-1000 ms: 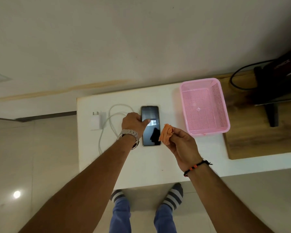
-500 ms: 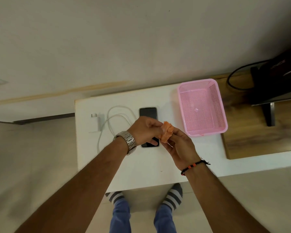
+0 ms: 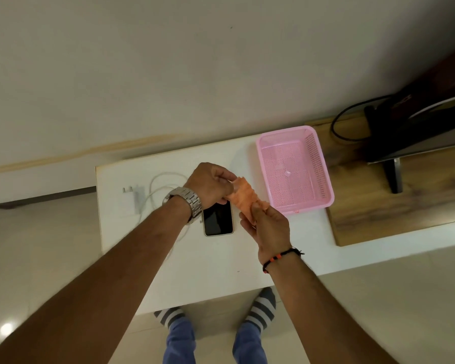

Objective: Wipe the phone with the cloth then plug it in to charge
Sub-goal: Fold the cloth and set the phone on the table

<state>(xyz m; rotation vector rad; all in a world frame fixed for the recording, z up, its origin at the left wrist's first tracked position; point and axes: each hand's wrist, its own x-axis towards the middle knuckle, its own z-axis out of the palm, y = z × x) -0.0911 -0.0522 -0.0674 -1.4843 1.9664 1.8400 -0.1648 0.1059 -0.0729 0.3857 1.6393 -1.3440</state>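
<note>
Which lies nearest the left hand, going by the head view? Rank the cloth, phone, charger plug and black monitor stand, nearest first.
1. cloth: pinched by the left hand itself, and by the right hand.
2. phone: just below the hand, on the white table.
3. charger plug: toward the table's left end.
4. black monitor stand: far right, on the wooden surface.

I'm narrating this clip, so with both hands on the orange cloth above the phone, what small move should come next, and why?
Probably bring the cloth down onto the phone: the left hand and right hand hold it stretched between them, and the phone lies screen-up on the table.
</note>
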